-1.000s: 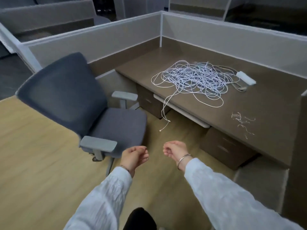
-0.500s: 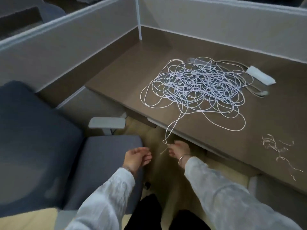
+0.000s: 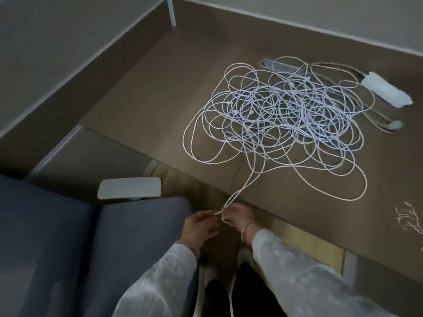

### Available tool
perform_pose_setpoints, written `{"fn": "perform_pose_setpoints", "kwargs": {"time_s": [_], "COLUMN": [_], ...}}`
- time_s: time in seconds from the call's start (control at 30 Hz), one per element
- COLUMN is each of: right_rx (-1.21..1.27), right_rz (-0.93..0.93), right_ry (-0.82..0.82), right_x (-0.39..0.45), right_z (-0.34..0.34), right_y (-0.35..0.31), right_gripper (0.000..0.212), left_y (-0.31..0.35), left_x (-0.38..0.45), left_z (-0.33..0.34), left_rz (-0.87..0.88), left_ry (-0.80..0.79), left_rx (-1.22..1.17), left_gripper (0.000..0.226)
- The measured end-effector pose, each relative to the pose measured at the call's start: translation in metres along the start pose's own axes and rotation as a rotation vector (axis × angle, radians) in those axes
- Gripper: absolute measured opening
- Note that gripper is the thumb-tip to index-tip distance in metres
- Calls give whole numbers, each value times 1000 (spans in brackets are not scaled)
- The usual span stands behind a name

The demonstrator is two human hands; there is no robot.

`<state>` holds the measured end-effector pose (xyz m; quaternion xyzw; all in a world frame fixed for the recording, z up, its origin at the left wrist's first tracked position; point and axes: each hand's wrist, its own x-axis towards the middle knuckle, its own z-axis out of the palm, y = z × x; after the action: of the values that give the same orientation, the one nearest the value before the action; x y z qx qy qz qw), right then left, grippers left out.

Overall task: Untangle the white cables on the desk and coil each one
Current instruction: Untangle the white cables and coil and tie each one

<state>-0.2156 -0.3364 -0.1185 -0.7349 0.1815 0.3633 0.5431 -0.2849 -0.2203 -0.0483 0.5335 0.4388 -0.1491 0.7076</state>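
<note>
Below the desk's (image 3: pixel 160 106) near edge, both hands pinch one cable end (image 3: pixel 218 212): left hand (image 3: pixel 200 227) and right hand (image 3: pixel 238 217) touching. White cables (image 3: pixel 281 115) lie heaped mid-desk, fully knotted. No coil made yet; nearly all work remains.

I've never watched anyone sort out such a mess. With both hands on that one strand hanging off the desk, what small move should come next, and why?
Probably a gentle pull toward the body. Both the left hand and right hand pinch the strand, which runs up over the desk edge into the white cables. A slow pull should show where it snags without tightening knots.
</note>
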Motion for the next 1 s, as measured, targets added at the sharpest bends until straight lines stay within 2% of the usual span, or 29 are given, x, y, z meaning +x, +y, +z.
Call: {"fn": "perform_pose_setpoints", "kwargs": {"time_s": [0.17,0.3,0.4,0.5,0.6,0.73,0.9,1.0], "right_rx": [97,378,511,663,824,915,827,811], "right_rz": [-106,-144,-264,-352,-374,-317,-121,-41], "right_ry": [-75,-193,-227,-168,-25,91,175,237], "right_x": [-10,-33,-52,-55,-49,-32,1,15], "right_z": [6,-14,-59,-125,-187,-245,-288,-301], "right_y": [-42,-107,-173,-234,-268,-272,-228,-201], "right_gripper": [14,18,16,15,10,19,23,23], "left_y": [19,45,74,111,146,190,231,244], "left_x": [18,12,9,3,-1,-1,17,20], "left_z": [4,5,7,18,37,88,157,176], "left_rz": [183,293,349,388,403,554,673,744], "left_ry": [57,-35,-138,-292,-327,-257,-125,-51], "left_rx": [215,393,441,521,522,589,556,720], "left_gripper": [44,13,32,23,26,32,33,45]}}
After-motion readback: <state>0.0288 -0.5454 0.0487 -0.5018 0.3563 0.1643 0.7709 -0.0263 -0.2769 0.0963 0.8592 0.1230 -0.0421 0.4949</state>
